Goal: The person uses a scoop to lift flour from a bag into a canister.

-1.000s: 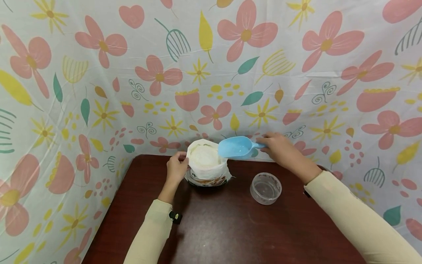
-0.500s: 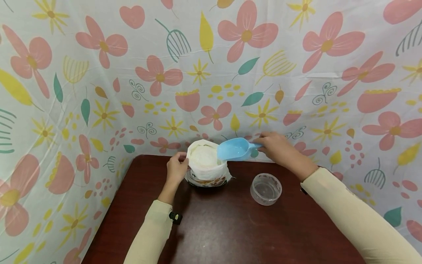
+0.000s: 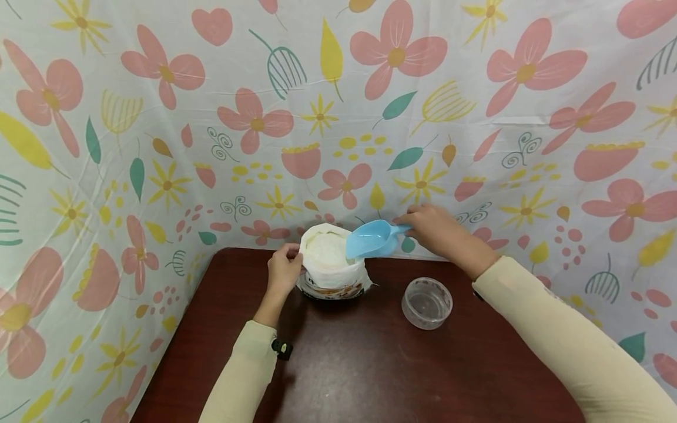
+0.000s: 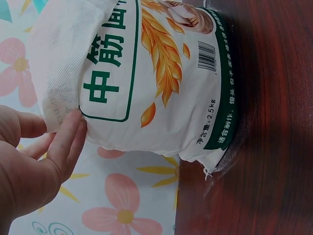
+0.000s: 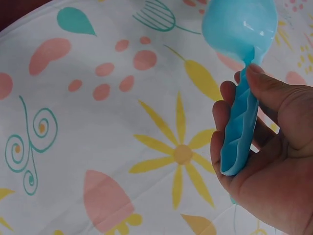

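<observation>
Only the left wrist view catches the black barcode (image 4: pixel 206 55)! White woven bag (image 3: pixel 334 273) on the dark-red table (image 3: pixel 349 364), left hand (image 3: pixel 282 271) pinching its rim, right hand (image 3: pixel 436 232) gripping the light-blue plastic scoop (image 3: pixel 372 239) at its mouth.

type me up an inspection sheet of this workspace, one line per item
Surface: glossy red-brown table, with a clear round plastic container standing open on it
Job's things: white flour bag, mouth open, flour visible inside; light-blue scoop at the mouth's right edge, contact unclear
Clutter: nothing seen
Left hand: pinches the bag's rim
Right hand: grips the scoop's handle
Cables: nothing seen
Surroundings: floral-patterned sheet behind and to the left; black band at the left wrist
</observation>
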`<state>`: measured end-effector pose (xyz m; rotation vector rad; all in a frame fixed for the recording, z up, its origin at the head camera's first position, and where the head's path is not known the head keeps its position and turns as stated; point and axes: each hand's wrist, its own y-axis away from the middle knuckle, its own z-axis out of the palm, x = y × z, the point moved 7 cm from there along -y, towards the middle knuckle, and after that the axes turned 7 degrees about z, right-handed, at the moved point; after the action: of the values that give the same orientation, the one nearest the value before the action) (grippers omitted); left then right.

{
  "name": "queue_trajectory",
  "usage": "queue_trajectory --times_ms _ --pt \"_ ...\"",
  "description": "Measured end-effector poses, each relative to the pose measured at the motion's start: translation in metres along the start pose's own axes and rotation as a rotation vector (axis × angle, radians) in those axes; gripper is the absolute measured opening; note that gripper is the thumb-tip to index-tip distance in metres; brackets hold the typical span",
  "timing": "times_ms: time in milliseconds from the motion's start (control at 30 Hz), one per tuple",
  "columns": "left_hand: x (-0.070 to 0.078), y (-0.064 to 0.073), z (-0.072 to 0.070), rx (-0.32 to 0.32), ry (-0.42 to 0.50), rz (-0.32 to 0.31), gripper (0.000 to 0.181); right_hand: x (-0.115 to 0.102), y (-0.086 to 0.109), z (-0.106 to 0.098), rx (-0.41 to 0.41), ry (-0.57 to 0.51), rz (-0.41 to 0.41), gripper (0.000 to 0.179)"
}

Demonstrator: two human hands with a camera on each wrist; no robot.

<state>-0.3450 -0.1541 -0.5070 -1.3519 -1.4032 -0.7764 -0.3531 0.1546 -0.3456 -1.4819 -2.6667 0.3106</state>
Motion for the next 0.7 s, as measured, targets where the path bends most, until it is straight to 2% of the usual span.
queue_trajectory --times_ms 233,700 --pt "0.001 0.000 0.000 0.008 -0.008 0.002 0.024 -0.008 -0.009 -0.004 -0.023 0.106 -0.027 0.026" --pt "0.001 0.000 0.000 0.011 -0.007 0.007 0.024 -0.022 -0.020 -0.011 -0.087 0.241 -0.053 0.020"
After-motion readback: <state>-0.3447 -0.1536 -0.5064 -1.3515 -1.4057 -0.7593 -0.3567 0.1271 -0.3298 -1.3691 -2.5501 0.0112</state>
